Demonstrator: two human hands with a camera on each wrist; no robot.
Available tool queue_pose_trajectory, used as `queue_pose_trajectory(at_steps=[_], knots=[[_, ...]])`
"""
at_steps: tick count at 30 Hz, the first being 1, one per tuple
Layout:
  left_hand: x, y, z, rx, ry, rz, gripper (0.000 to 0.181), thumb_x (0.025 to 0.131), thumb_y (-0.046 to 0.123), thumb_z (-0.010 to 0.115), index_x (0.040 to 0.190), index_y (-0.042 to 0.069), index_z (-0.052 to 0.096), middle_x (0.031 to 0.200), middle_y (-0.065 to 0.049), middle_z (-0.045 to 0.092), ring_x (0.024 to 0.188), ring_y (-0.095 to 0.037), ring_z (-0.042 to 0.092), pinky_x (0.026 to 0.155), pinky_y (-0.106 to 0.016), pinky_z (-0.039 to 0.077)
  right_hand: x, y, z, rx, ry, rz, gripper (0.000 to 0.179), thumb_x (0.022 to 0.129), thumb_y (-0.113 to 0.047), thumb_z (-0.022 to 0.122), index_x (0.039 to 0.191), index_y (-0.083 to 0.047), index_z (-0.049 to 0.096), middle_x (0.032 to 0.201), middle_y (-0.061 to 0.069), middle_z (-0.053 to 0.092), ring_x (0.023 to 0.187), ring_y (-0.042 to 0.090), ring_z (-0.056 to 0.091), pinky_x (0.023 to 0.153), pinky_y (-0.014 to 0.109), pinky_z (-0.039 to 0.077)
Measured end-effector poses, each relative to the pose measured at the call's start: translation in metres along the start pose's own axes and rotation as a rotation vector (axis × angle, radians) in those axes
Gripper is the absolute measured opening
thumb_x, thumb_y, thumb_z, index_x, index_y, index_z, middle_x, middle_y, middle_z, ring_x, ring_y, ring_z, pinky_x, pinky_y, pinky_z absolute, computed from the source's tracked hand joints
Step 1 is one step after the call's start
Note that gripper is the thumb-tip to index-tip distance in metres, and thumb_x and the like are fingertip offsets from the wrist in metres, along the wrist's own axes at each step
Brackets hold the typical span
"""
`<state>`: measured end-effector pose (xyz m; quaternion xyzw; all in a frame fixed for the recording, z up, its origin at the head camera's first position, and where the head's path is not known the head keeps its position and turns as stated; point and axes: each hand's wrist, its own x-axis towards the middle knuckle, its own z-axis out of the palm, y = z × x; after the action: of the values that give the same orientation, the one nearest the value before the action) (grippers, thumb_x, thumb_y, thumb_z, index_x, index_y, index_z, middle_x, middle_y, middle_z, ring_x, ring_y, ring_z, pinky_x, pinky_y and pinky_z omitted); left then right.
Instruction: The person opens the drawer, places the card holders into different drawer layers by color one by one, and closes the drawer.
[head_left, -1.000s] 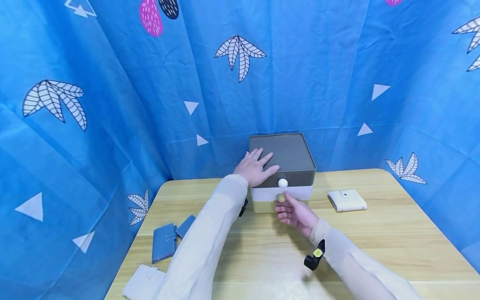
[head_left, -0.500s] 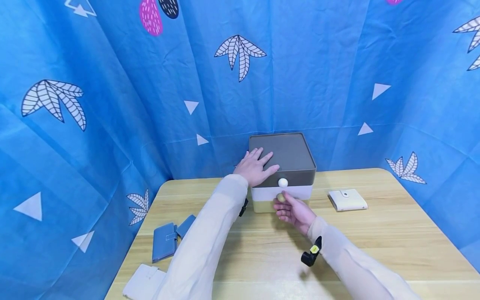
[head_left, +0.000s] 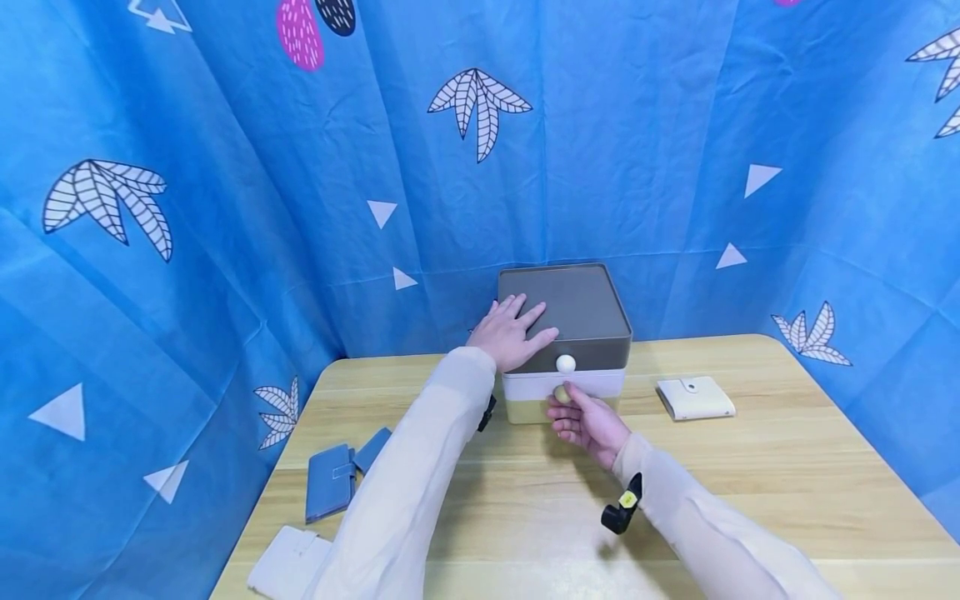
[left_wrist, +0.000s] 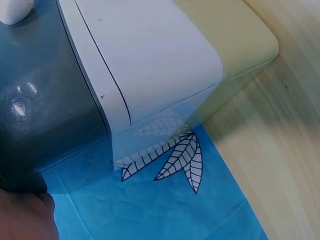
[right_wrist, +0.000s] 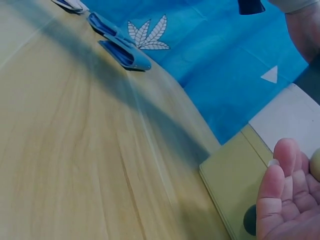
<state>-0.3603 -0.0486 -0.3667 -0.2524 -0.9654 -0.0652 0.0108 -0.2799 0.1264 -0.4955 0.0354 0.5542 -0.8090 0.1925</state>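
A small drawer box (head_left: 570,300) with a dark grey top tier, a white middle drawer (head_left: 528,386) and a yellowish bottom drawer (head_left: 527,412) stands at the back of the table. My left hand (head_left: 507,335) rests on its grey top near the left edge, fingers spread. With thumb and index finger my right hand (head_left: 592,423) pinches the olive-yellow knob (head_left: 562,394) on the white drawer; the other fingers curl loosely below. A white knob (head_left: 566,364) sits on the grey tier. In the right wrist view, a dark knob (right_wrist: 250,220) shows on the yellowish drawer.
On the wooden table (head_left: 525,533), a white wallet (head_left: 695,398) lies right of the box. Two blue wallets (head_left: 330,483) and another white wallet (head_left: 290,564) lie at the left, partly behind my left sleeve. Blue curtain (head_left: 637,167) hangs close behind the box.
My right hand and wrist have shifted very slightly left at the knob. The left hand stays on the box top, and the drawers look unmoved.
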Motion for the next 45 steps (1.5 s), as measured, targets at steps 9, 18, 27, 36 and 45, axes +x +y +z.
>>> queue_pose_trajectory(at_steps=[9, 18, 27, 36, 45], knots=[[0.000, -0.001, -0.001, 0.013, 0.004, 0.013, 0.078, 0.090, 0.076, 0.013, 0.153, 0.032, 0.022, 0.160, -0.005, 0.014, 0.147, -0.022, 0.007, 0.118, -0.040, 0.005, -0.004, 0.003, 0.002, -0.013, 0.017, -0.012, 0.060, 0.098, -0.049, 0.047, 0.124, 0.005, 0.054, 0.088, 0.004, 0.069, 0.070, 0.011, 0.063, 0.067, 0.024, 0.052], [-0.001, -0.002, -0.001, -0.003, 0.000, 0.011, 0.077, 0.090, 0.076, 0.013, 0.153, 0.033, 0.022, 0.160, -0.005, 0.013, 0.147, -0.022, 0.005, 0.118, -0.040, 0.004, -0.014, 0.006, 0.004, -0.058, 0.003, -0.026, 0.044, 0.098, -0.048, 0.047, 0.102, -0.007, 0.064, 0.087, 0.004, 0.068, 0.070, 0.012, 0.062, 0.067, 0.025, 0.052], [0.002, -0.002, 0.001, -0.016, -0.013, 0.001, 0.078, 0.088, 0.078, 0.012, 0.153, 0.035, 0.020, 0.161, -0.003, 0.011, 0.147, -0.020, 0.003, 0.118, -0.040, 0.003, -0.027, 0.009, 0.003, -0.100, -0.019, -0.010, 0.050, 0.098, -0.049, 0.046, 0.108, -0.003, 0.062, 0.090, 0.005, 0.068, 0.074, 0.014, 0.063, 0.071, 0.027, 0.052], [0.004, -0.004, 0.004, -0.012, -0.006, -0.004, 0.081, 0.086, 0.080, 0.011, 0.153, 0.035, 0.021, 0.161, -0.003, 0.012, 0.147, -0.020, 0.004, 0.118, -0.040, 0.004, -0.043, 0.017, 0.002, -0.116, -0.061, -0.001, 0.047, 0.098, -0.049, 0.046, 0.106, -0.005, 0.062, 0.091, 0.006, 0.067, 0.074, 0.015, 0.062, 0.071, 0.028, 0.051], [0.005, -0.003, 0.004, -0.016, 0.000, -0.019, 0.081, 0.086, 0.080, 0.012, 0.153, 0.035, 0.022, 0.161, -0.003, 0.012, 0.147, -0.020, 0.004, 0.118, -0.039, 0.003, -0.058, 0.021, 0.004, -0.129, -0.079, 0.004, 0.054, 0.098, -0.050, 0.046, 0.112, 0.000, 0.058, 0.091, 0.005, 0.067, 0.075, 0.014, 0.062, 0.072, 0.028, 0.051]])
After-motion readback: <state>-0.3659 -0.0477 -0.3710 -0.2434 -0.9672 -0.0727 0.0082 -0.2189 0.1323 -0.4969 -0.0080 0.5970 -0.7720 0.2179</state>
